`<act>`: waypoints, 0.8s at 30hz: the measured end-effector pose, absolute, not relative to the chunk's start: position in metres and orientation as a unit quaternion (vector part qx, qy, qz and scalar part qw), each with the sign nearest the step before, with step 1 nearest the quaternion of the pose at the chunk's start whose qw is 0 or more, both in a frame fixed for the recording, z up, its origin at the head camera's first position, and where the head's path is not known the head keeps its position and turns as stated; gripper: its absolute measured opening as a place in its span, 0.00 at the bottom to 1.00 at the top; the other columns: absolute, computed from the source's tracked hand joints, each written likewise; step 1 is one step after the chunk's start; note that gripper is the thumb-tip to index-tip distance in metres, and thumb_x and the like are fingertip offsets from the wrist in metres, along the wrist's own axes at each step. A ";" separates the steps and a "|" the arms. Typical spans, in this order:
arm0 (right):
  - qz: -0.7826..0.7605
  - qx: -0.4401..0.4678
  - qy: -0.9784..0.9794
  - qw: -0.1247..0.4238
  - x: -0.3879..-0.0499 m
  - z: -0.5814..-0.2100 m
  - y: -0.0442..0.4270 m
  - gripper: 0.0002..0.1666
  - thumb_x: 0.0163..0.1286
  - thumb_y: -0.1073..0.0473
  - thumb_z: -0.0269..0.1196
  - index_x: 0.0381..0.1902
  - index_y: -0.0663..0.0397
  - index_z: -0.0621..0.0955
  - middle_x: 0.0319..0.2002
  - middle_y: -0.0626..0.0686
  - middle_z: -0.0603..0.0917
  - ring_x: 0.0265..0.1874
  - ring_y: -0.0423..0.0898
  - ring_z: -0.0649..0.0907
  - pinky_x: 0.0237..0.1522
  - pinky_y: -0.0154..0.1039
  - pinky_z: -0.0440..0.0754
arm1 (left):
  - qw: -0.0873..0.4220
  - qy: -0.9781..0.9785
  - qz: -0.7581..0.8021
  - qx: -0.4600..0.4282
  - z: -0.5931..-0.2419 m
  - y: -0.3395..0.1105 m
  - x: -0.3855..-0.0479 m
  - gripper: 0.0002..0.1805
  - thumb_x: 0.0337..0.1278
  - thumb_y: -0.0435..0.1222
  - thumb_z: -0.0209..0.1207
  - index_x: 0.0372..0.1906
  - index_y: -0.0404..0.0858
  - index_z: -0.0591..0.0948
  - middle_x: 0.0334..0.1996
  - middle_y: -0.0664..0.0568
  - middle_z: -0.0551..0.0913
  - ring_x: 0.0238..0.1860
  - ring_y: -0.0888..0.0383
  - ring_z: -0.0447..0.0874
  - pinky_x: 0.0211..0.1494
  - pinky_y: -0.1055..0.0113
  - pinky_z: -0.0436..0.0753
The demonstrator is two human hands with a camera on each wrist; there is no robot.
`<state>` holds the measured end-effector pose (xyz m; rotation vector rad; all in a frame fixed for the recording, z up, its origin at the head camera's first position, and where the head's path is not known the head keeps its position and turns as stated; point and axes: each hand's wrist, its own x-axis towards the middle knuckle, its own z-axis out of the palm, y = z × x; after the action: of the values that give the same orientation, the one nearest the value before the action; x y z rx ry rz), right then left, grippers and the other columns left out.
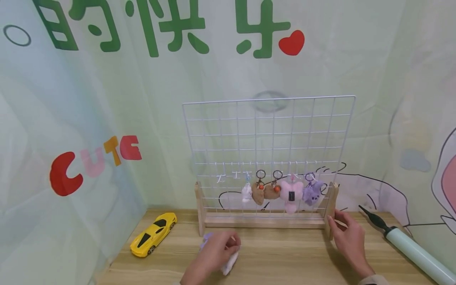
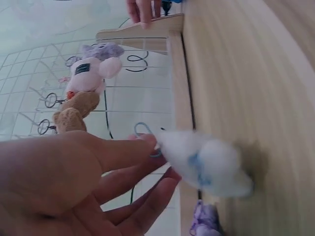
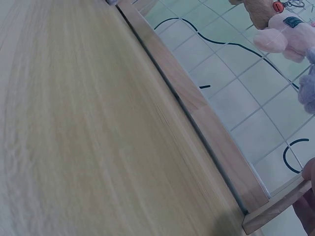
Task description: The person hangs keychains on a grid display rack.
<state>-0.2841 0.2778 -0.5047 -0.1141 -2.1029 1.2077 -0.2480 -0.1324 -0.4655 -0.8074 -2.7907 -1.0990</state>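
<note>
My left hand [image 1: 217,249] pinches the blue loop of a small white plush keychain [image 2: 204,160] between thumb and fingertip. The plush hangs low over the table in front of the rack, partly behind the hand in the head view. A purple plush keychain [image 2: 206,220] lies on the table beside that hand. With thumb and fingers, my right hand [image 1: 349,237] grips the right wooden post [image 1: 332,209] of a white wire grid rack [image 1: 265,134]. On the rack hang a white plush [image 1: 247,192], two brown ones [image 1: 258,194], a pink one [image 1: 291,194] and a purple one [image 1: 312,193].
A yellow toy car [image 1: 154,234] stands at the table's left. At the right edge lies a pale green hand pump [image 1: 417,249] with a black nozzle. Bare white hooks [image 1: 221,178] jut from the grid's left part. A printed curtain [image 1: 160,79] hangs behind.
</note>
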 end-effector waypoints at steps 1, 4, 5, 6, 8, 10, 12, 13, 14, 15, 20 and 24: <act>0.466 -0.045 -0.811 0.350 -0.284 -0.505 0.278 0.16 0.71 0.70 0.71 0.55 0.72 0.85 0.49 0.73 0.90 0.40 0.12 0.76 0.41 0.11 0.77 | 0.015 -0.897 -0.364 -0.249 -0.455 -0.130 -0.245 0.06 0.69 0.31 0.70 0.39 0.44 0.84 0.37 0.54 0.93 0.38 0.65 0.89 0.40 0.70 0.86; 0.464 -0.045 -0.811 0.352 -0.285 -0.505 0.279 0.16 0.71 0.70 0.71 0.55 0.71 0.85 0.49 0.72 0.90 0.40 0.12 0.76 0.42 0.12 0.78 | 0.028 -0.889 -0.392 -0.235 -0.438 -0.124 -0.244 0.05 0.70 0.33 0.69 0.41 0.45 0.84 0.40 0.53 0.94 0.42 0.62 0.92 0.44 0.70 0.88; 0.464 -0.045 -0.811 0.353 -0.285 -0.505 0.279 0.16 0.71 0.70 0.71 0.54 0.71 0.85 0.49 0.72 0.90 0.40 0.12 0.76 0.43 0.12 0.78 | 0.036 -0.884 -0.404 -0.231 -0.433 -0.122 -0.245 0.04 0.71 0.33 0.69 0.41 0.44 0.85 0.40 0.53 0.94 0.42 0.62 0.92 0.44 0.70 0.88; 0.464 -0.044 -0.811 0.354 -0.285 -0.505 0.279 0.16 0.71 0.70 0.71 0.54 0.71 0.85 0.49 0.72 0.90 0.41 0.13 0.77 0.43 0.13 0.79 | 0.044 -0.880 -0.415 -0.228 -0.428 -0.121 -0.246 0.03 0.71 0.33 0.69 0.41 0.44 0.85 0.41 0.53 0.94 0.43 0.61 0.92 0.45 0.71 0.88; 0.462 -0.043 -0.811 0.355 -0.285 -0.505 0.279 0.15 0.71 0.70 0.71 0.54 0.70 0.85 0.49 0.71 0.91 0.41 0.13 0.77 0.43 0.13 0.79 | 0.068 -0.867 -0.443 -0.218 -0.419 -0.118 -0.248 0.03 0.71 0.32 0.68 0.42 0.43 0.86 0.42 0.52 0.94 0.45 0.60 0.93 0.47 0.71 0.88; 0.462 -0.042 -0.811 0.357 -0.285 -0.504 0.279 0.15 0.71 0.70 0.72 0.54 0.70 0.86 0.49 0.71 0.91 0.41 0.13 0.77 0.43 0.13 0.79 | 0.100 -0.851 -0.471 -0.209 -0.411 -0.116 -0.250 0.03 0.71 0.31 0.68 0.43 0.42 0.86 0.42 0.50 0.94 0.45 0.58 0.93 0.48 0.71 0.89; 0.461 -0.041 -0.811 0.358 -0.285 -0.504 0.279 0.15 0.71 0.70 0.72 0.54 0.70 0.86 0.48 0.71 0.91 0.41 0.12 0.77 0.43 0.12 0.78 | 0.133 -0.834 -0.498 -0.197 -0.403 -0.116 -0.253 0.03 0.71 0.31 0.68 0.44 0.41 0.86 0.41 0.49 0.94 0.46 0.55 0.94 0.50 0.70 0.90; 0.461 -0.040 -0.811 0.358 -0.285 -0.504 0.279 0.16 0.70 0.70 0.72 0.54 0.70 0.86 0.48 0.72 0.91 0.41 0.12 0.76 0.43 0.12 0.78 | 0.148 -0.825 -0.512 -0.189 -0.398 -0.115 -0.254 0.04 0.71 0.30 0.69 0.44 0.40 0.86 0.41 0.48 0.94 0.46 0.54 0.94 0.51 0.69 0.90; 0.461 -0.040 -0.811 0.358 -0.285 -0.504 0.279 0.16 0.70 0.70 0.72 0.54 0.71 0.86 0.48 0.72 0.91 0.41 0.12 0.76 0.43 0.12 0.77 | 0.160 -0.817 -0.524 -0.182 -0.394 -0.115 -0.255 0.04 0.70 0.30 0.69 0.44 0.40 0.86 0.41 0.48 0.94 0.46 0.53 0.94 0.52 0.68 0.90; 0.463 -0.040 -0.810 0.357 -0.285 -0.504 0.279 0.16 0.70 0.70 0.72 0.54 0.71 0.85 0.48 0.72 0.90 0.41 0.11 0.76 0.42 0.11 0.77 | 0.170 -0.805 -0.539 -0.178 -0.391 -0.115 -0.256 0.04 0.70 0.30 0.69 0.45 0.39 0.86 0.41 0.47 0.94 0.46 0.52 0.95 0.53 0.67 0.90; 0.458 -0.046 -0.815 0.352 -0.283 -0.504 0.279 0.17 0.71 0.68 0.72 0.55 0.71 0.85 0.49 0.73 0.90 0.40 0.14 0.77 0.41 0.11 0.78 | 0.179 -0.767 -0.599 -0.146 -0.380 -0.115 -0.259 0.06 0.71 0.30 0.68 0.48 0.36 0.85 0.43 0.46 0.94 0.49 0.52 0.94 0.53 0.72 0.88; 0.451 -0.048 -0.820 0.348 -0.283 -0.505 0.279 0.17 0.71 0.67 0.72 0.56 0.70 0.85 0.50 0.74 0.90 0.40 0.18 0.80 0.41 0.12 0.78 | 0.192 -0.752 -0.618 -0.127 -0.377 -0.112 -0.262 0.08 0.71 0.32 0.69 0.50 0.35 0.86 0.45 0.46 0.95 0.49 0.52 0.94 0.51 0.74 0.87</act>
<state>-0.2829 0.2789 -0.5046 -0.1252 -2.1269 1.1699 -0.2616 -0.1120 -0.3768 -0.3557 -2.1119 -1.7337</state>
